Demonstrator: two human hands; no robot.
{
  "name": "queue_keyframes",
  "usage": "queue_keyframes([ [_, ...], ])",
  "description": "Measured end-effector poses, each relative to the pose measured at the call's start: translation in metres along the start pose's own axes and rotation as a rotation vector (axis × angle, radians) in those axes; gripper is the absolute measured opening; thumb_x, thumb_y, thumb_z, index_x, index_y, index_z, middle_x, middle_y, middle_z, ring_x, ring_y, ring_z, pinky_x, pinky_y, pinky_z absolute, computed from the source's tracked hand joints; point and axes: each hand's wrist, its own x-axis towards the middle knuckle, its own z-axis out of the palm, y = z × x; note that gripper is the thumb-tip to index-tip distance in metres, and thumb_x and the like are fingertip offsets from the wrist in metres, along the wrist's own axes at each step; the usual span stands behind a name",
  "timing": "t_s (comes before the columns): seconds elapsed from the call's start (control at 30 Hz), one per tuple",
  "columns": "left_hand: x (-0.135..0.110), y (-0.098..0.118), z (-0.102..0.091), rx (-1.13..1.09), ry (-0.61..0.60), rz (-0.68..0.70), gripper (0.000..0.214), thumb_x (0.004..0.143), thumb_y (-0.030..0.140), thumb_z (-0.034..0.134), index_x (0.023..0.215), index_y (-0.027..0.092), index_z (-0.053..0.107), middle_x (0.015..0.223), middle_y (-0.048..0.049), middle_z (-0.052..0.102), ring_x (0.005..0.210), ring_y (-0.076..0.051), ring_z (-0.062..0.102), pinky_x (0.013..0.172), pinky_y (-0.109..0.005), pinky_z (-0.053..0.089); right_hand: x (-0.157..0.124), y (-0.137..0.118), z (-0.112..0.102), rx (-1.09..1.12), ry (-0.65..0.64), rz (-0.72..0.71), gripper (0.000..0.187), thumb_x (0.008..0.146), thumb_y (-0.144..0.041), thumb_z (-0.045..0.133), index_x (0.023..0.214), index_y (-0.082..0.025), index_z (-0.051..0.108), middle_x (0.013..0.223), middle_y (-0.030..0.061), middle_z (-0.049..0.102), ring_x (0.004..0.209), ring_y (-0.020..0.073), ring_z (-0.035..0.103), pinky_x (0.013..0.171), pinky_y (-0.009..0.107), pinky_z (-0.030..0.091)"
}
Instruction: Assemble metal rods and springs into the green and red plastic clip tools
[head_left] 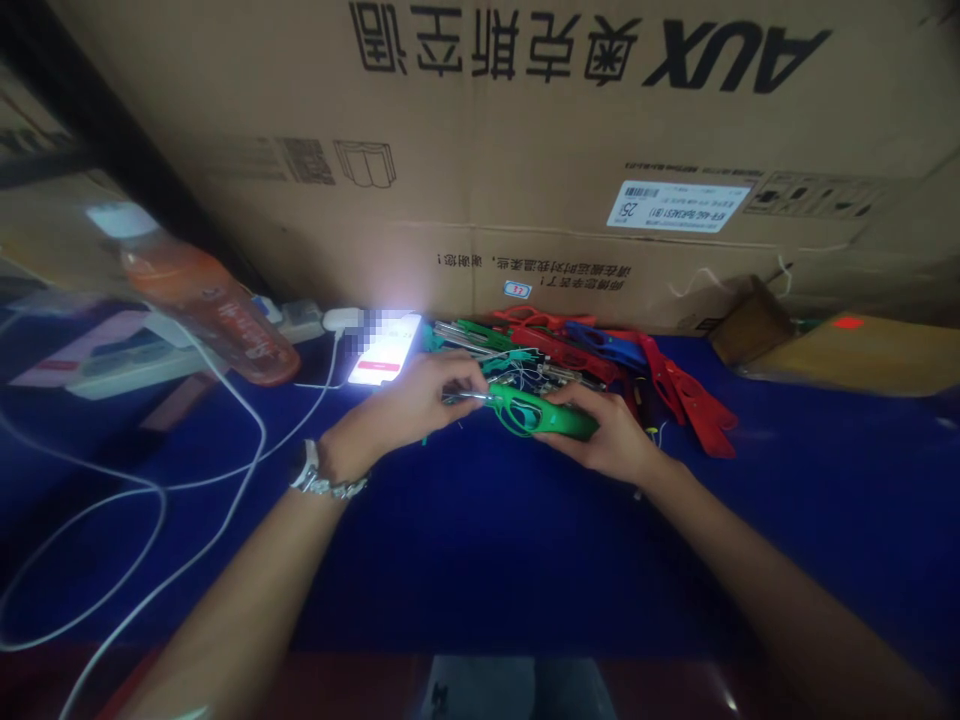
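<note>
Both hands are on a green lighter body [564,418], a long-necked gas lighter with a trigger loop, held level above the blue table. My right hand [611,435] wraps its thick handle end. The fingers of my left hand [442,392] pinch the thin metal tube at its other end. Just behind lies a pile with red lighter shells [555,345], a blue shell [609,342], green and teal parts, metal tubes and thin white wires. More red shells [694,400] spread to the right. Finer details between my left fingertips are hidden.
A lit phone [386,348] leans left of the pile, with a white charging cable [259,440] looping across the table [480,560]. An orange drink bottle [217,305] tilts beside a power strip [124,370]. Behind stands a large cardboard box [465,200]; a yellow-brown box [855,355] lies right.
</note>
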Motion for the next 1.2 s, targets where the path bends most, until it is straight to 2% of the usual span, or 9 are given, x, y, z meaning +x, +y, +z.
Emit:
queue_keyframes([
  [0.17,0.001,0.000,0.002,-0.022,0.017,0.016,0.003,0.086,0.017,0.069,0.084,0.017,0.067,0.087,-0.0020,0.065,0.076,-0.012,0.060,0.067,-0.025,0.048,0.000,0.001,-0.001,0.005,0.021,-0.002,0.028,0.082,-0.035,0.076,0.103,-0.022,0.062,0.087,0.0011,0.070,0.071,0.0160,0.067,0.066,0.028,0.053],
  [0.27,0.002,-0.001,0.003,-0.055,0.024,-0.032,0.009,0.083,0.016,0.072,0.081,0.016,0.063,0.084,-0.0013,0.065,0.074,-0.012,0.060,0.066,-0.025,0.047,0.000,0.000,-0.003,0.004,0.018,-0.022,0.028,0.082,-0.035,0.077,0.103,-0.022,0.062,0.086,0.0006,0.070,0.069,0.0153,0.066,0.064,0.028,0.053],
  [0.4,0.001,-0.005,0.003,-0.119,-0.032,-0.120,0.012,0.081,0.017,0.075,0.079,0.016,0.063,0.076,-0.0001,0.067,0.069,-0.012,0.061,0.064,-0.024,0.046,0.000,-0.002,-0.003,0.001,0.005,-0.037,0.027,0.083,-0.035,0.076,0.103,-0.022,0.063,0.090,0.0023,0.072,0.073,0.0166,0.069,0.067,0.029,0.055],
  [0.57,0.002,-0.008,0.001,-0.128,-0.065,-0.117,0.013,0.080,0.021,0.077,0.075,0.016,0.067,0.078,-0.0014,0.071,0.071,-0.013,0.063,0.066,-0.025,0.047,-0.001,-0.001,-0.002,-0.010,-0.010,-0.045,0.028,0.083,-0.035,0.076,0.104,-0.022,0.063,0.094,0.0032,0.073,0.078,0.0183,0.071,0.069,0.029,0.056],
  [0.7,0.003,-0.006,0.002,-0.045,-0.054,-0.075,0.009,0.080,0.018,0.077,0.076,0.017,0.068,0.076,-0.0006,0.070,0.069,-0.012,0.062,0.064,-0.025,0.045,-0.001,0.000,-0.001,-0.010,-0.019,-0.044,0.027,0.083,-0.034,0.076,0.104,-0.022,0.063,0.092,0.0019,0.073,0.075,0.0173,0.070,0.070,0.029,0.055],
  [0.93,0.002,-0.008,0.006,-0.066,-0.063,-0.183,0.013,0.078,0.023,0.079,0.076,0.016,0.068,0.073,-0.0002,0.071,0.065,-0.011,0.062,0.060,-0.022,0.044,-0.002,0.001,-0.001,0.004,-0.027,-0.027,0.028,0.082,-0.035,0.076,0.104,-0.022,0.064,0.093,0.0021,0.073,0.077,0.0175,0.070,0.072,0.030,0.056],
  [1.2,0.001,-0.009,0.001,-0.033,-0.110,-0.114,0.013,0.086,0.030,0.072,0.089,0.018,0.076,0.079,-0.0020,0.072,0.065,-0.012,0.060,0.060,-0.025,0.043,-0.002,0.003,-0.001,0.004,-0.010,-0.031,0.030,0.082,-0.037,0.077,0.105,-0.023,0.064,0.094,0.0033,0.073,0.078,0.0188,0.071,0.071,0.032,0.058],
])
